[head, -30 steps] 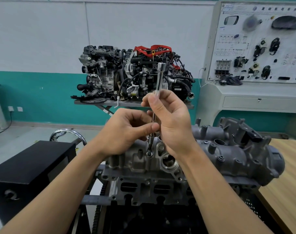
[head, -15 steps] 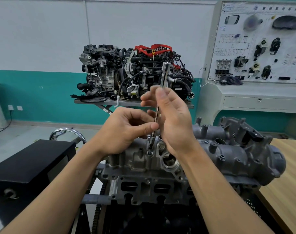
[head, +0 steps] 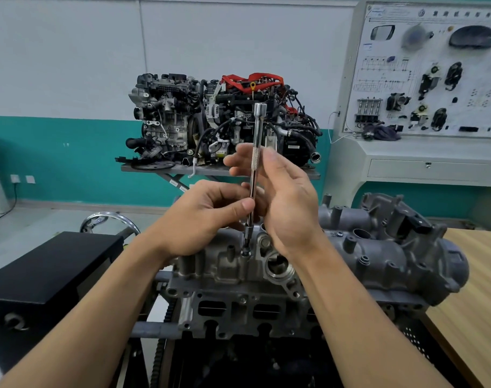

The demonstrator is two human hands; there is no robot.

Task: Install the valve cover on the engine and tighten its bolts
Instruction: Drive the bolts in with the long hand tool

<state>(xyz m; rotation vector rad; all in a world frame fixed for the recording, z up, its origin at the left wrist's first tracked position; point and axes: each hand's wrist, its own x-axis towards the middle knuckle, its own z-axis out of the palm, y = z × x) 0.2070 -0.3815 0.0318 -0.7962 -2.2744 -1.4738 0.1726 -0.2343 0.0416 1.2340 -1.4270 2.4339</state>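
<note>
Valve cover [head: 364, 247] sits on top of the engine [head: 238, 312], directly beneath both hands and stretching away to the right of the right wrist. The step in hand looks like running down one bolt [head: 245, 252] at its near-left corner, just below the left hand [head: 208, 217]. A long driver [head: 255, 169] stands almost upright with its tip on that bolt's head. The left hand pinches the lower shaft between thumb and curled fingers. The right hand [head: 286, 203] is loose and open, with thumb and fairly straight fingers either side of the knurled grip higher up; whether they actually touch it I cannot tell. To do this well, I would use the left hand only as a guide, light enough for the shaft to spin, and do the turning with the right fingertips on the knurled part above it. The driver should stay in line with the bolt, since a lean would likely let the tip slip off or start the thread crooked. Finger-spinning should only bring the bolt to snug; final tightening probably needs a handle on the top end above the right hand, and the cover would seat best if it is drawn down evenly all round
</note>
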